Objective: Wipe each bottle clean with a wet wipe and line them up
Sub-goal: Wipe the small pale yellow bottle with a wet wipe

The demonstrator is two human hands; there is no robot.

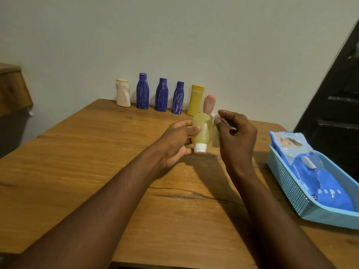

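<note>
My left hand [179,141] holds a pale yellow bottle [202,130] upside down above the table, its white cap pointing down. My right hand [236,136] pinches a white wet wipe [215,133] against the bottle's right side. Along the wall stands a row of bottles: a cream one [123,93], three dark blue ones [142,91] [161,94] [178,98], a yellow one [196,100] and a pink one [209,103], partly hidden behind the held bottle.
A light blue plastic basket [291,193] at the table's right edge holds a blue pack of baby wipes [318,177]. The wooden table [97,162] meets the wall at the back. A dark stair-like structure rises at the far right.
</note>
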